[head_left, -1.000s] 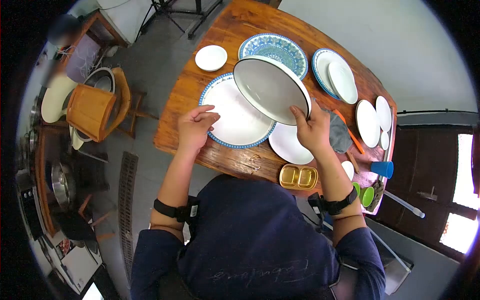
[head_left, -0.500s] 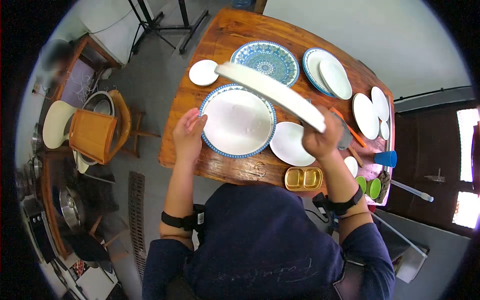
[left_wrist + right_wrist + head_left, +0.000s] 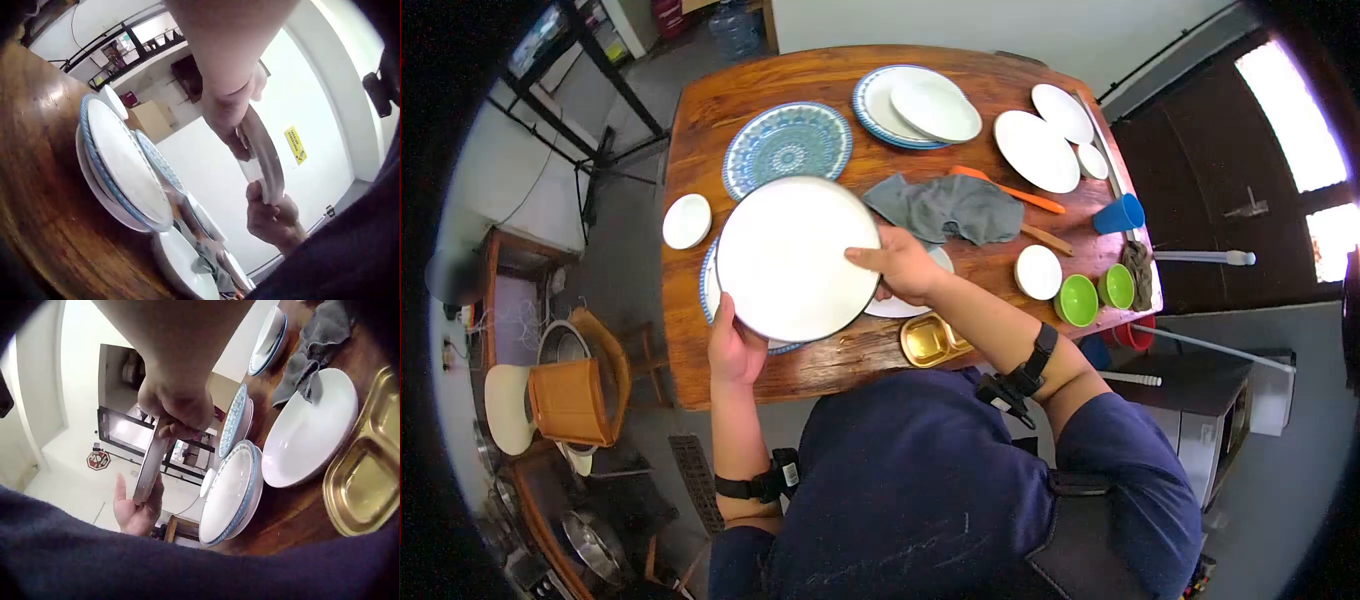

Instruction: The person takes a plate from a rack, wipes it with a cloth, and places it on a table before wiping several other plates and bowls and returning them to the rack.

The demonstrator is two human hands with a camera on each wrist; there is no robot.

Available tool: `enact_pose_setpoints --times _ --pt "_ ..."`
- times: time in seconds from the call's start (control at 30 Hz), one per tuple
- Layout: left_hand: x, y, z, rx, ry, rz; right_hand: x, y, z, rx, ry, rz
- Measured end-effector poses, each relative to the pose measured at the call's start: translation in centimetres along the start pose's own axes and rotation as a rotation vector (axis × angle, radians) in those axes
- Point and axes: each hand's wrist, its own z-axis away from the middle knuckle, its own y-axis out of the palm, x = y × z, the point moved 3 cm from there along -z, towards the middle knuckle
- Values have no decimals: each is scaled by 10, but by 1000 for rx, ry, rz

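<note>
- Left hand (image 3: 738, 350), nearest: just come to the plate; its grip is slack, thumb apart, fingers against the underside;
- Right hand (image 3: 908, 268): its grip is pinched firmly on the rim, thumb on top;
- Dark-rimmed white plate (image 3: 790, 260): turned from edge-on to broadside; now apparently steadied by both hands;
- Blue-rimmed dish (image 3: 228, 490) beyond: on the tabletop (image 3: 688, 352), apart from the raised plate.

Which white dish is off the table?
The round, dark-rimmed dish, gripped in the right hand with the left hand at its edge; the others rest singly or stacked on the table.
</note>
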Motion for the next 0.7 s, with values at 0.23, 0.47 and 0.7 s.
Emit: enact_pose_setpoints --times 0.23,0.47,0.7 --pt "34 35 12 -184 35 -74 8 -86 -7 26 18 263" --pt "53 48 18 -231 106 -4 -8 -167 -22 -171 -345 1677" --pt "78 97 14 -223 181 -67 86 -198 31 -476 -512 566"
